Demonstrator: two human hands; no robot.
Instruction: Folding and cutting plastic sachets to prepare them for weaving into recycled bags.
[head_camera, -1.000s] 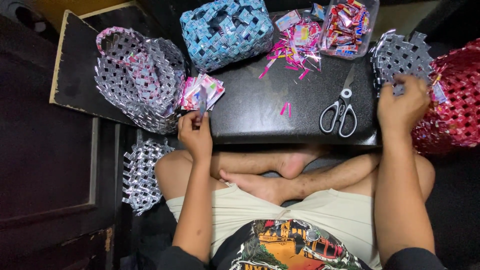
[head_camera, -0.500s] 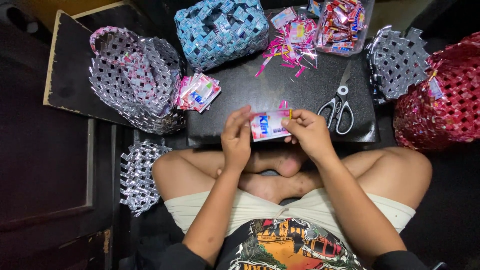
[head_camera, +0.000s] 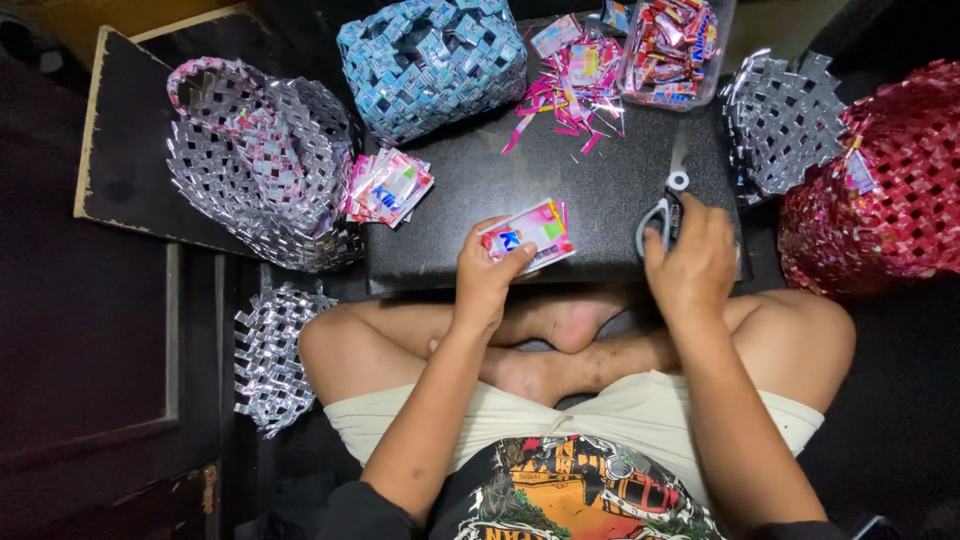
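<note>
My left hand (head_camera: 487, 272) pinches a flat pink and white wrapper (head_camera: 532, 232) by its near edge, just above the front of the black board (head_camera: 470, 190). To its right, my right hand (head_camera: 692, 262) lies over the handles of the grey and black scissors (head_camera: 662, 205), fingers curled around them. The scissors' pivot and one handle loop show beyond the fingers; the blades point away from me. Both hands are over my crossed legs.
A stack of pink wrappers (head_camera: 385, 188) lies left on the board. Around it are a silver woven basket (head_camera: 250, 150), a blue woven basket (head_camera: 430, 60), pink scraps (head_camera: 570, 85), a clear tub of wrappers (head_camera: 670, 45), a silver woven panel (head_camera: 780, 120), a red woven basket (head_camera: 880, 190) and another silver panel (head_camera: 270, 355).
My hands came together on the pink wrapper. Then the right hand let go and moved right onto the scissors, while the left kept the wrapper.
</note>
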